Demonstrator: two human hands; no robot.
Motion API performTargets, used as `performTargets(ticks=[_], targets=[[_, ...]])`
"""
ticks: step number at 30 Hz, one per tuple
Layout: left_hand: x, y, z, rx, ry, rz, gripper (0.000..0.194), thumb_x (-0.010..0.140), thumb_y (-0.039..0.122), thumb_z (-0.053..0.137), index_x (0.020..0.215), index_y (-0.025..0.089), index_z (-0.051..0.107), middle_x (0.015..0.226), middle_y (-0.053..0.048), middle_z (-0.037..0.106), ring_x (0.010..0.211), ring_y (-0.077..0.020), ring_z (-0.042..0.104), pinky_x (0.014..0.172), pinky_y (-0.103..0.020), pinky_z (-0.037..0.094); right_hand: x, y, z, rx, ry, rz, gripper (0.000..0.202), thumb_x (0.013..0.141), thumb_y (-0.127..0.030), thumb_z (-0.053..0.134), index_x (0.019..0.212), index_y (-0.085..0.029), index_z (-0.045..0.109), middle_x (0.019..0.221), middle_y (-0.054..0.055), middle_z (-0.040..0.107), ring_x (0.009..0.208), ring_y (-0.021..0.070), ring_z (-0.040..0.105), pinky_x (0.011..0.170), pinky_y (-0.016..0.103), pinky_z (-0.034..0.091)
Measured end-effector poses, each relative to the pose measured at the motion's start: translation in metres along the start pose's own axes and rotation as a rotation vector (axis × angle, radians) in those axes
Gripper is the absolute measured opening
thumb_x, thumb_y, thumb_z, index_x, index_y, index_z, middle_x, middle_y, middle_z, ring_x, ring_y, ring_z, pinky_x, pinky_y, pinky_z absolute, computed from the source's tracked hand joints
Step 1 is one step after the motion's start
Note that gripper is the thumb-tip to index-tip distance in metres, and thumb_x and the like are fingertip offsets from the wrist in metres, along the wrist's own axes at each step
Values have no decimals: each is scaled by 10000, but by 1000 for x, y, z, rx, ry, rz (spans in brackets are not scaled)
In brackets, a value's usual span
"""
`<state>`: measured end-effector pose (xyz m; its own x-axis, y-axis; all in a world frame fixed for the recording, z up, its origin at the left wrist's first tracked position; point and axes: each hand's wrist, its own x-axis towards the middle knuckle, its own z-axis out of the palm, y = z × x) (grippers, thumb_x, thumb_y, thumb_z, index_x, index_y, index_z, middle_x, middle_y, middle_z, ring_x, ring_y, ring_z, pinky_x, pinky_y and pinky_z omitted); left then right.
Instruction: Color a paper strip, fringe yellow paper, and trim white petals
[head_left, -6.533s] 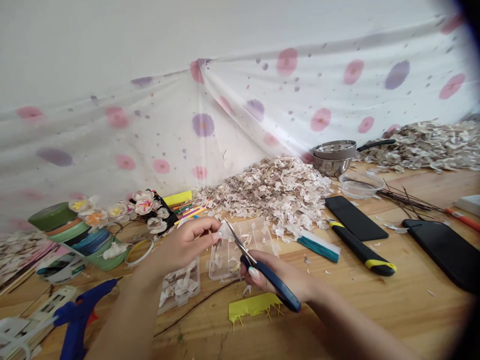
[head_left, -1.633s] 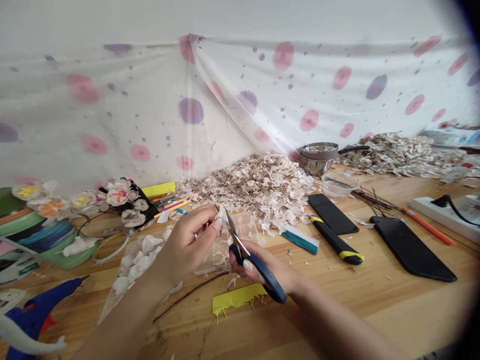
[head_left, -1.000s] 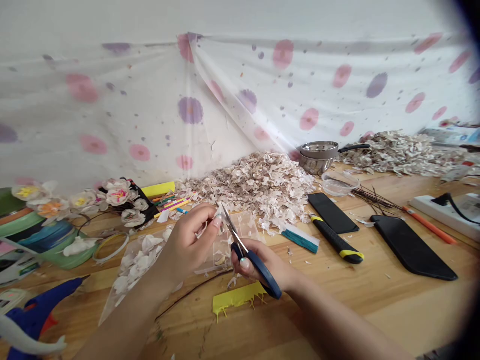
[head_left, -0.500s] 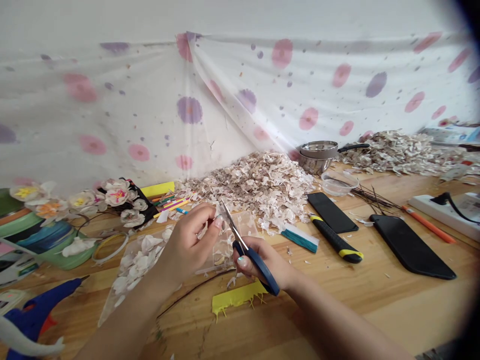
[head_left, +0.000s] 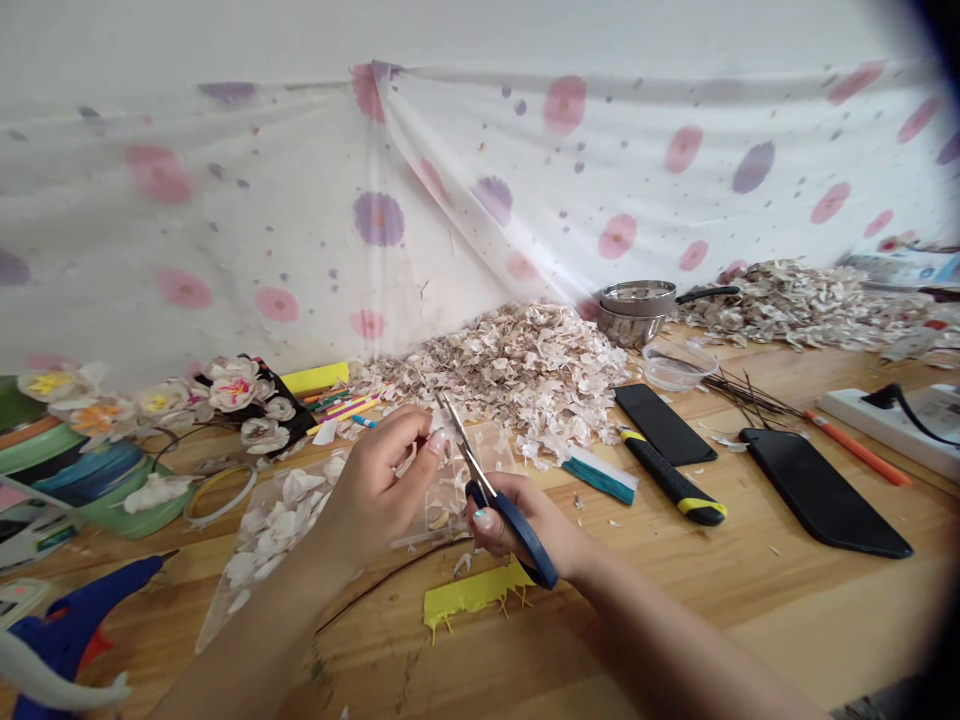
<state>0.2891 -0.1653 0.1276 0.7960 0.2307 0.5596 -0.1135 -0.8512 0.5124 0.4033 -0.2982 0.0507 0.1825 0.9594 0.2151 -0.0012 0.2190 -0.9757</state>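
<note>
My right hand is closed around the dark blue handles of a pair of scissors. The blades point up and away, slightly parted, beside the fingertips of my left hand. Thumb and forefinger of that left hand are pinched together; what lies between them is too small and hidden to name. Below the hands, a yellow strip with a fringed edge lies on the wooden table. A thin dark stem runs beside it. Whitish petal-like pieces lie on a clear sheet left of my left hand.
A big heap of pale flakes sits behind the hands. Rightward are a teal fringed strip, a utility knife, two black phones and metal pans. A blue glue gun and petal flowers stand left.
The scissor blades have parted a little, with the tips now apart beside the left fingertips. Both hands stay in nearly the same place.
</note>
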Motion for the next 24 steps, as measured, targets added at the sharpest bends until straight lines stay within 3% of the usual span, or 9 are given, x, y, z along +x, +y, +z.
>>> performTargets(ticks=[13,24], targets=[[-1,-4,-7,-107,-36,-101,239,914,271,445,686,203,458,667,36,396,626,-127,387,576,-261,326,-1,1,-5,-26,-41,6,565,730,-714,581,659,-172,435,547,-57,393,464,60,344,446,211,263],[0,-15,-19,-162,-65,-44,206,886,270,469,700,209,533,734,-13,505,696,-170,472,639,-303,385,-2,-4,-8,4,-122,30,574,713,-722,588,616,-177,439,498,-45,440,453,73,385,451,220,327]])
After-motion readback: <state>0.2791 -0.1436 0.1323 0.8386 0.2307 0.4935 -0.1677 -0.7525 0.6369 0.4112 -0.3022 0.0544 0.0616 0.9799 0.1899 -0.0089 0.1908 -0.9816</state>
